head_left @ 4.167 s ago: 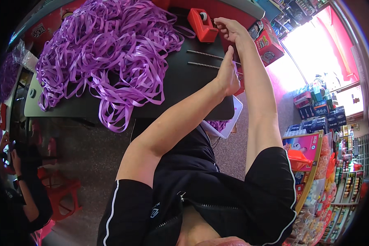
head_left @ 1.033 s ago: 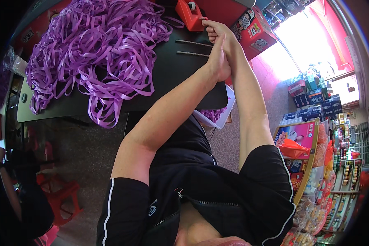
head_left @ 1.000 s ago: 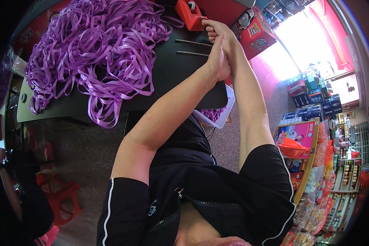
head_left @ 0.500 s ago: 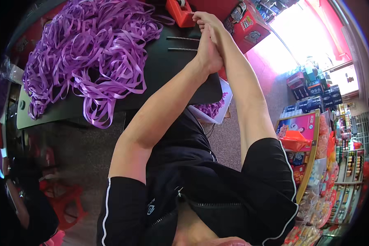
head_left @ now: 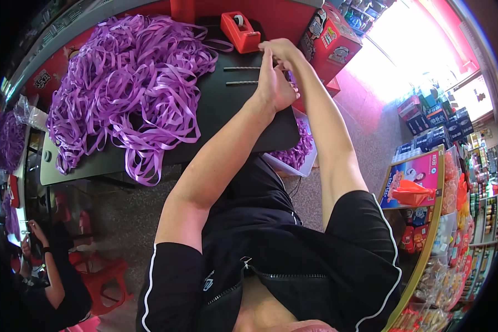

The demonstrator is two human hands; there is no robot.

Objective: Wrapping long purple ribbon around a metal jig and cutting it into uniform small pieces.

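Observation:
My left hand (head_left: pixel 275 91) is over the right end of the dark table, thumb pointing up and fingers curled toward my right hand. My right hand (head_left: pixel 285 51) is just beyond it, fingers bent in close to the red tape dispenser (head_left: pixel 241 33). The hands overlap, and anything between their fingers is hidden. Two thin, twisted metal rods (head_left: pixel 241 68) reach leftward from beside my left hand, their right ends covered. Left of them spreads a large tangled heap of purple ribbon (head_left: pixel 133 88).
Beneath the table's right end stands a white bin (head_left: pixel 285 161) with more purple ribbon. A red box (head_left: pixel 329 36) is beyond my right forearm. Shelves of packaged goods (head_left: pixel 448 238) line the right. At lower left, another person (head_left: pixel 55 271) is beside a red stool (head_left: pixel 108 276).
The view has shifted, so the table and hands appear lower. My hands, earlier pressed palm to palm, have turned against each other, and the left thumb now stands apart.

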